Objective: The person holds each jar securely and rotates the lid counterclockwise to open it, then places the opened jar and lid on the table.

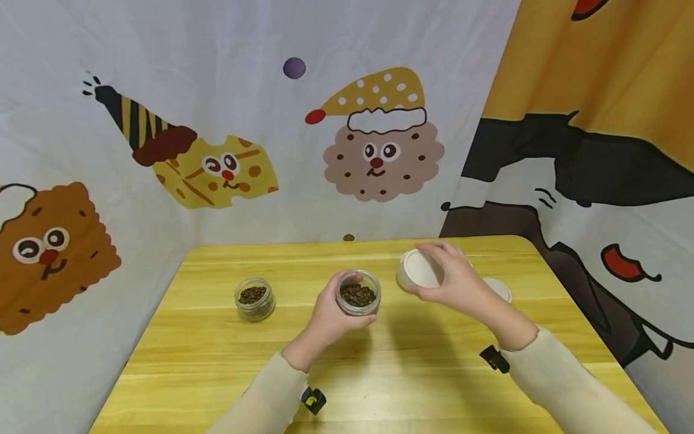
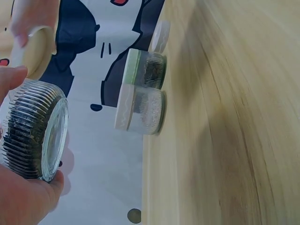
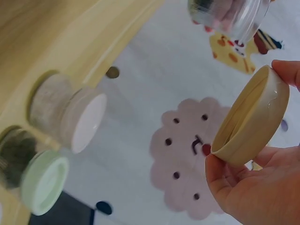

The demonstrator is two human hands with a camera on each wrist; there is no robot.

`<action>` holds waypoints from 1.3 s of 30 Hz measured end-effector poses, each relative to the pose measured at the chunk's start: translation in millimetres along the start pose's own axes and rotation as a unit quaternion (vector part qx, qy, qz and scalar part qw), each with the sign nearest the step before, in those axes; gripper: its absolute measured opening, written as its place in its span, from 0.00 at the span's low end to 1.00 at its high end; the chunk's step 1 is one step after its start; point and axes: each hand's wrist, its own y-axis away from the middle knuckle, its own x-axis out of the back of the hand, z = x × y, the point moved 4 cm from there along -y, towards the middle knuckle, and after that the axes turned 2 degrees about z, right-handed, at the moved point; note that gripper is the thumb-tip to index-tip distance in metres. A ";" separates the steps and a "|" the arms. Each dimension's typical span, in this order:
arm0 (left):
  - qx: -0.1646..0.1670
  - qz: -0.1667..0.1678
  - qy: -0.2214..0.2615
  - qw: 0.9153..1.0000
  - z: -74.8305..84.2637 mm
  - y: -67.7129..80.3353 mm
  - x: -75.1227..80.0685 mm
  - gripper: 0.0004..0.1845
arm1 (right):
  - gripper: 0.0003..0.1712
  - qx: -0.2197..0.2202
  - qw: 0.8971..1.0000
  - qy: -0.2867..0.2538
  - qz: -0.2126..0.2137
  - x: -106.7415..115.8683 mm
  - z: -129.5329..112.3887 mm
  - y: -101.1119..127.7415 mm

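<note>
My left hand (image 1: 332, 313) grips an open clear glass jar (image 1: 358, 307) partly filled with small dark brown bean-like pieces. The jar is held above the table, its mouth tilted toward the head camera; the ribbed side shows in the left wrist view. To its right, my right hand (image 1: 455, 278) pinches a round cream lid (image 3: 255, 119) by its rim, thumb on one side and fingers on the other. The lid is apart from the jar. In the left wrist view, the same lid (image 2: 40, 54) is tilted on edge beyond the jar.
Another open jar (image 1: 255, 301) of brown pieces stands on the wooden table (image 1: 195, 374), at the left. A white-lidded jar (image 2: 145, 110) with pale contents and a green-lidded jar (image 2: 145, 69) stand at the back right. Near them lies a white lid (image 1: 500, 290).
</note>
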 end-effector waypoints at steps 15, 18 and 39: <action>0.007 0.004 0.004 1.000 14.9 3.5 5.2 0.45 | 0.43 -0.069 0.997 0.030 0.018 0.0 65.8 32.4; 0.008 0.003 0.002 1.000 1.9 0.3 3.8 0.45 | 0.44 -0.088 0.995 0.038 0.010 -1.8 80.4 41.1; -0.007 0.005 0.005 1.000 -2.8 -0.1 5.4 0.46 | 0.44 -0.188 0.970 0.129 -0.081 -18.9 167.2 81.9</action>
